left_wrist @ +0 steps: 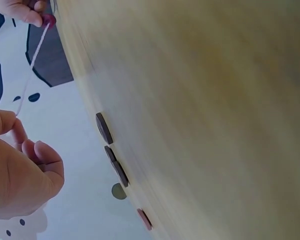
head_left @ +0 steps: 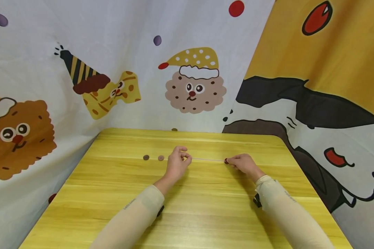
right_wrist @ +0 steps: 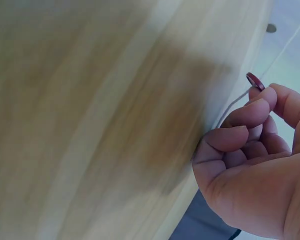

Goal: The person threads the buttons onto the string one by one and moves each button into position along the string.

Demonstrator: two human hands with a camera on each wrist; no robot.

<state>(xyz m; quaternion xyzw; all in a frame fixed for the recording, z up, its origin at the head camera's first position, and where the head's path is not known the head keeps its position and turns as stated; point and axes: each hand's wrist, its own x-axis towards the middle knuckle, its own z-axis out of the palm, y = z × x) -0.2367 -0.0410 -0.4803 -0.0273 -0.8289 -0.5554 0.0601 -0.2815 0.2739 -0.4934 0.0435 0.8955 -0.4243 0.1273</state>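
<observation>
Pale sleeves (head_left: pixel 129 219) nearest, reaching in from left and right. Right hand (head_left: pixel 245 164): grip closed to a fingertip pinch on a small red disc (head_left: pixel 226 161), held near the far part of the bench (head_left: pixel 202 228). Left hand (head_left: pixel 177 164): thumb and forefinger brought together on thin white string (head_left: pixel 208 159), which runs straight across to the disc; more string passes beyond it, by the right fingers. Left of the left hand, a dark disc (head_left: pixel 146 157) and a reddish-brown disc (head_left: pixel 160 158) on the bench. Printed cartoon curtain (head_left: pixel 127 27) behind the far edge.
</observation>
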